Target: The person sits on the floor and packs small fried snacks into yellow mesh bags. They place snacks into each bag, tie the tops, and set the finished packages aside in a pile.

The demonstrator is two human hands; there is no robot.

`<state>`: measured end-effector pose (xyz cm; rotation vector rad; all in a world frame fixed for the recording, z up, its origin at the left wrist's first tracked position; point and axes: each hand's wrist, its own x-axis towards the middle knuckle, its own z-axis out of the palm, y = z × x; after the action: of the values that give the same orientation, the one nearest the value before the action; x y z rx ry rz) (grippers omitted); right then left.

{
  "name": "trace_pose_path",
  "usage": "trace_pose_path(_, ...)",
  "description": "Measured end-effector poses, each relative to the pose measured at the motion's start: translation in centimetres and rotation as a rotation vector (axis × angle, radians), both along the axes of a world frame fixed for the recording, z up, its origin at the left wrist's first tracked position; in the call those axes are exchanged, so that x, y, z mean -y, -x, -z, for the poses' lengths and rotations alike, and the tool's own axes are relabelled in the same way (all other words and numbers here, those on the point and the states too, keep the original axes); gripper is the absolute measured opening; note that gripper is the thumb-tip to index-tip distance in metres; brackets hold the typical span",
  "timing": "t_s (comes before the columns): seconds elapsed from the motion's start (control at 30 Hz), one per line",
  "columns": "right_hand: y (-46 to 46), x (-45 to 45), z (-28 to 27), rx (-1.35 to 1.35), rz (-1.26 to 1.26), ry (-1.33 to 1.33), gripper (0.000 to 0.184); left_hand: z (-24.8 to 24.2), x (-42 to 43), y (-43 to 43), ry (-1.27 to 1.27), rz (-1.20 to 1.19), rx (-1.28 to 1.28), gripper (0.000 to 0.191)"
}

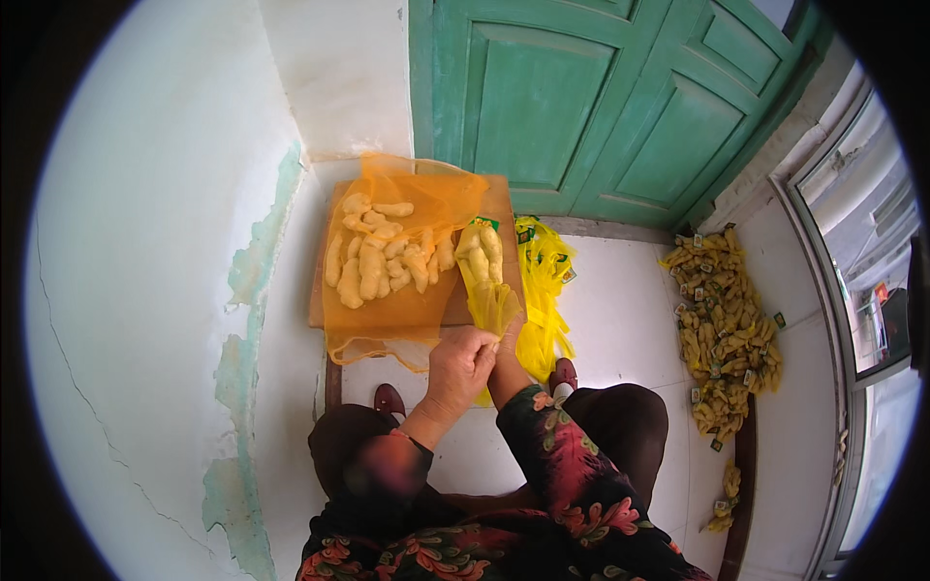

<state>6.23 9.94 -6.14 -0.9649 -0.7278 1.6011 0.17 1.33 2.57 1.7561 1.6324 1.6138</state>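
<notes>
In front of me, a yellow mesh bag (485, 294) filled with pale ginger roots (481, 250) lies along the right side of a low wooden table. A green label sits at its far end. My left hand (461, 359) pinches the gathered near end of this bag. Beside it, my right hand (510, 347) grips the same end, its fingers partly hidden by the mesh and the left hand. To the left, an orange mesh bag (429, 192) is spread over the table, with loose ginger pieces (372, 269) on or within it; which of these is unclear.
The wooden table (498, 190) stands near green panelled doors (534, 109). Flat yellow mesh bags with labels (541, 290) hang off its right edge. Many filled, labelled bags (726, 327) are heaped on the tiled floor at right, below a window. A peeling wall (160, 290) rises at left.
</notes>
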Motion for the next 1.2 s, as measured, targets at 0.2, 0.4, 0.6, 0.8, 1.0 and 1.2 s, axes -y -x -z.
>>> trace_pose_path(0.2, 0.8, -2.1, 0.2, 0.853, 0.049, -0.453, 0.02, -0.3, 0.1, -0.3, 0.011, 0.049, -0.036, 0.012)
trace_pose_path(0.4, 1.0, -3.6, 1.6, 0.837, 0.097, -0.191, 0.02, 0.2, 0.2, 0.1, 0.04, 0.029, -0.046, 0.012)
trace_pose_path(0.6, 0.1, -3.1, 3.4, 0.992, 0.261, -0.471, 0.018, -0.1, 0.5, -0.1, 0.021, 0.027, -0.019, 0.013)
trace_pose_path(0.8, 0.1, -0.9, 1.2, 0.04, 0.11, -0.106, 0.019, -0.3, 0.5, -0.5, -0.013, 0.094, -0.04, 0.012)
trace_pose_path(1.0, 0.8, -1.9, 0.1, 0.318, 0.201, -0.221, 0.02, -0.2, 0.5, -0.7, -0.01, 0.141, -0.097, 0.013)
trace_pose_path(1.2, 1.4, -3.5, 1.3, 0.682, 0.312, -0.339, 0.021, -0.2, 0.6, -0.4, -0.005, 0.147, -0.134, 0.012)
